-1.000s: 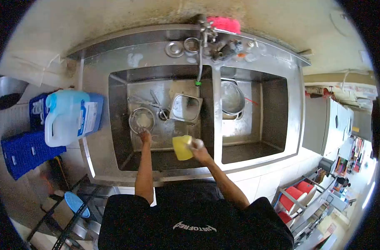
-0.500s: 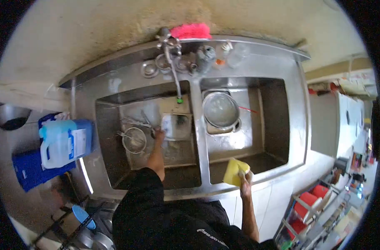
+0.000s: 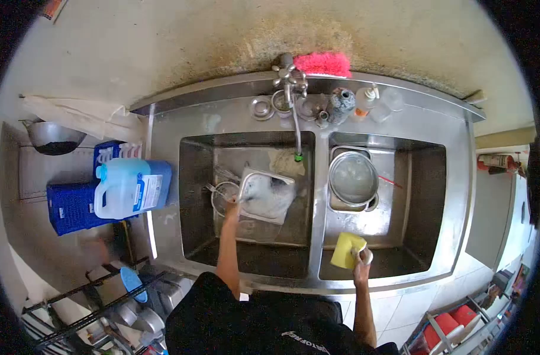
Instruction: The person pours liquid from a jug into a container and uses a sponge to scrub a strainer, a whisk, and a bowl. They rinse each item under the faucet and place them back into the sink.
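In the left basin, my left hand [image 3: 233, 208] is closed on the left edge of a rectangular metal pan [image 3: 276, 218], which sits at an angle with whitish suds or glare inside. Just behind that hand is a round strainer [image 3: 218, 204], and some metal utensils [image 3: 225, 173] lie above it. My right hand [image 3: 363, 260] grips a yellow sponge [image 3: 345, 251] over the front of the right basin. Further back in that basin, a round pot [image 3: 354, 178] of cloudy liquid stands on another rectangular metal pan [image 3: 341, 207].
The faucet [image 3: 296, 133] hangs over the left basin, its green tip near the pan. Along the back ledge stand a dark bottle [image 3: 342, 105], a pump bottle [image 3: 364, 100] and small metal dishes [image 3: 261, 108]. A blue-liquid jug [image 3: 128, 188] is at left, above a rack [image 3: 92, 307].
The view has shifted, so the sink appears further right. In the left basin the pan has turned and tilted in my left hand. My right hand still holds the sponge.
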The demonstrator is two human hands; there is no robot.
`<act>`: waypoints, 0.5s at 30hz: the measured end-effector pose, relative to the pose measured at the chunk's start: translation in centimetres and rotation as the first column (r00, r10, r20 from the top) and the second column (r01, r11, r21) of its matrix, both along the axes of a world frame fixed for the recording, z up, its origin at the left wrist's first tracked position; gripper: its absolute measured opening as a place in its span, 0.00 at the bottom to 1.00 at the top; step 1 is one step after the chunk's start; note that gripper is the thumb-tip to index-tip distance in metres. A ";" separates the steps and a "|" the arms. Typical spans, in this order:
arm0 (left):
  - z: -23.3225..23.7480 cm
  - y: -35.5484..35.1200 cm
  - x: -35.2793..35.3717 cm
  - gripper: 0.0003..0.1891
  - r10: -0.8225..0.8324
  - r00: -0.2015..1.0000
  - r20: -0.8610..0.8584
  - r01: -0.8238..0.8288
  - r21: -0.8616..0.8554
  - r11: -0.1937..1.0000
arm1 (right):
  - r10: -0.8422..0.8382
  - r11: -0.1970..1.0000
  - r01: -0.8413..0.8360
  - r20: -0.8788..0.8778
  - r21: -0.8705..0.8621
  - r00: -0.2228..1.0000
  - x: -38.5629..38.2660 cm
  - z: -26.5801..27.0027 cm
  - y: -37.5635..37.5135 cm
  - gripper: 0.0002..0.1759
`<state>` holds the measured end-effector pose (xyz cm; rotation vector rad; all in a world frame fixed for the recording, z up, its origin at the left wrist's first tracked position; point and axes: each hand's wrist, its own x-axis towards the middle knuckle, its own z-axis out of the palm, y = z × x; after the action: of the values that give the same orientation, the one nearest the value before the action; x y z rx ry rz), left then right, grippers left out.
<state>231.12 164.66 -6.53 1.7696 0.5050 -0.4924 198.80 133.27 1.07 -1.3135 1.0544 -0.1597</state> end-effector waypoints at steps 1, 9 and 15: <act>1.0 1.0 0.7 0.09 0.047 0.997 0.054 -0.046 -0.018 0.999 | 0.081 0.995 -0.079 0.039 -0.061 0.996 -0.5 -1.2 -0.3 0.17; 7.9 4.3 12.7 0.08 0.176 0.938 0.300 -0.062 -0.353 0.934 | 0.076 0.992 -0.074 -0.010 0.105 0.997 2.7 -4.0 -1.6 0.20; 7.6 3.6 20.0 0.11 0.190 0.942 0.275 -0.099 -0.314 0.944 | 0.145 0.982 -0.122 0.160 -0.145 0.976 -0.4 -9.0 -1.1 0.22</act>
<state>251.16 168.22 1.10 1.4700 0.3230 -0.1737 198.36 132.13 -7.95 -1.4611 0.8185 -0.2410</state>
